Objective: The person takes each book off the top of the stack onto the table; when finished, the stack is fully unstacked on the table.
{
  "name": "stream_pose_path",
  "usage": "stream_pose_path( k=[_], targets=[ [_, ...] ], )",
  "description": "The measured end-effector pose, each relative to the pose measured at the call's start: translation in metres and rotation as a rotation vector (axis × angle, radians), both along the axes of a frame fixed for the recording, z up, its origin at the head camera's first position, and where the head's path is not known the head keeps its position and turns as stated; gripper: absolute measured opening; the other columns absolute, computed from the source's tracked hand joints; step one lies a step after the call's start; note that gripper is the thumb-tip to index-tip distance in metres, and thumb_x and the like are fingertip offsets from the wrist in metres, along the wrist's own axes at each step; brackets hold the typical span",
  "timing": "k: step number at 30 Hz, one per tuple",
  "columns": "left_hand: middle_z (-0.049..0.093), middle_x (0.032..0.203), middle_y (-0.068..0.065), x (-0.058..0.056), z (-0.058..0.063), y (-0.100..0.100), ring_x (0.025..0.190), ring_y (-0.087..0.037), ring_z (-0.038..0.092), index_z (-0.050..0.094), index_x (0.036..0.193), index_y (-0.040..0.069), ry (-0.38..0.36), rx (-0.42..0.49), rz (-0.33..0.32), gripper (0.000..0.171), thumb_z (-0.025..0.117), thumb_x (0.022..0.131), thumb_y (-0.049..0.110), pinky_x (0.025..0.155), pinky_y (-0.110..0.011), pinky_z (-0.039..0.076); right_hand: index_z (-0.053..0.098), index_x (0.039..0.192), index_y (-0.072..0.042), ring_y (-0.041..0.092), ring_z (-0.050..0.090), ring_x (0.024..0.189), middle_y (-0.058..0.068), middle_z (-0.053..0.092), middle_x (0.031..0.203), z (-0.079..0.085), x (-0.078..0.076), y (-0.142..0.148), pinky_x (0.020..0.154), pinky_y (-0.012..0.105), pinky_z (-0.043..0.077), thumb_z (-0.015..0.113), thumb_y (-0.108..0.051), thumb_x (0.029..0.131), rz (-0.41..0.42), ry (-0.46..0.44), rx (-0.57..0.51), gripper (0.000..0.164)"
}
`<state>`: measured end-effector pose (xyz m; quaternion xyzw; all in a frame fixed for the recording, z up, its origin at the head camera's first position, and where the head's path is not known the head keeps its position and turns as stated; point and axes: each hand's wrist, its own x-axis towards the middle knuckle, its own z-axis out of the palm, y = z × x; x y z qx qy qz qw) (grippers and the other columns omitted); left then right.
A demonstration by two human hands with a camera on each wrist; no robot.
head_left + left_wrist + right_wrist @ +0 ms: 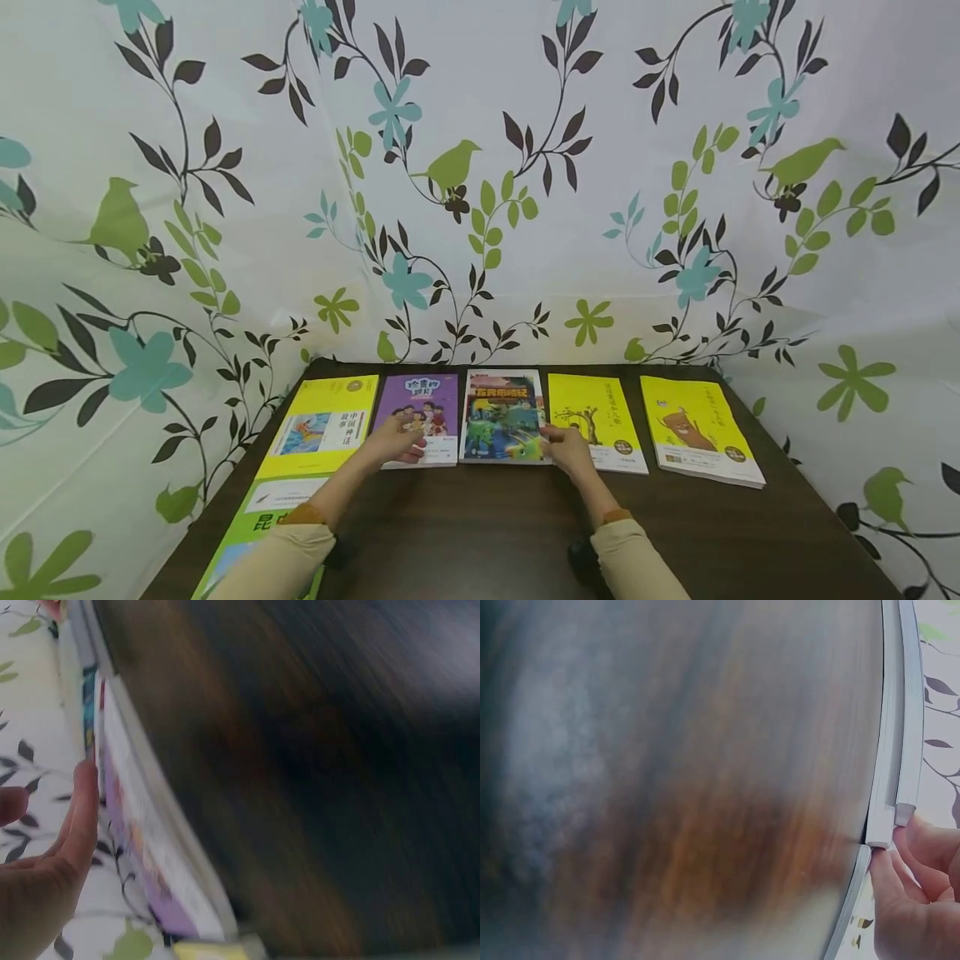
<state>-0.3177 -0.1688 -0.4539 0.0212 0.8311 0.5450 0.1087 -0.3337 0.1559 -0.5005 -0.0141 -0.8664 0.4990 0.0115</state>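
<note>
The book with a dark, colourful picture cover (504, 421) lies in the middle of a row of books. My right hand (567, 452) pinches its right edge near the front corner; in the right wrist view, thumb and fingers (891, 874) meet at the corner of the upper of two offset book edges (910, 712). My left hand (395, 442) hovers over the purple book (446, 400), fingers stretched toward the middle book. From the left wrist, those fingers (84, 802) look straight, with the thumb apart; contact with the middle book's edge is unclear.
Yellow books lie on the right, one with a tree (600, 400) and one with a bear (693, 421). A yellow book (315, 400) and a green book (247, 525) lie on the left. The dark table (465, 533) meets a patterned cloth (495, 250) behind.
</note>
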Motion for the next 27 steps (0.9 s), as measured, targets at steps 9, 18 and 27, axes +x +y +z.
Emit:
stream_pose_path(
  k=[9,18,27],
  targets=[
    [0.061,0.117,-0.034,-0.018,-0.019,0.045,0.088,-0.031,0.071,0.039,0.138,-0.018,0.054,-0.035,0.035,0.057,0.060,0.093,0.011,0.073,-0.032,0.059,0.067,0.120,0.004,0.041,0.056,0.121,0.021,0.058,0.135,-0.005,-0.001,-0.005,0.080,0.037,0.056,0.066,-0.007,0.091,-0.009,-0.030,0.015,0.031],
    [0.064,0.073,-0.011,-0.032,-0.015,0.071,0.055,-0.012,0.053,0.066,0.087,-0.007,0.128,-0.265,-0.018,0.032,0.065,0.090,0.024,0.058,-0.030,0.050,0.067,0.120,0.003,0.041,0.057,0.120,0.021,0.058,0.135,0.003,-0.008,-0.003,0.083,0.040,0.055,0.066,-0.007,0.091,-0.021,-0.023,0.034,0.031],
    [0.052,0.073,-0.009,-0.037,-0.023,0.082,0.063,-0.022,0.051,0.055,0.082,-0.001,0.160,-0.512,-0.071,0.045,0.066,0.089,0.042,0.056,-0.033,0.042,0.068,0.119,0.003,0.039,0.058,0.118,0.020,0.058,0.135,0.002,-0.006,-0.003,0.079,0.036,0.054,0.068,-0.007,0.090,-0.028,-0.064,0.042,0.031]
  ],
)
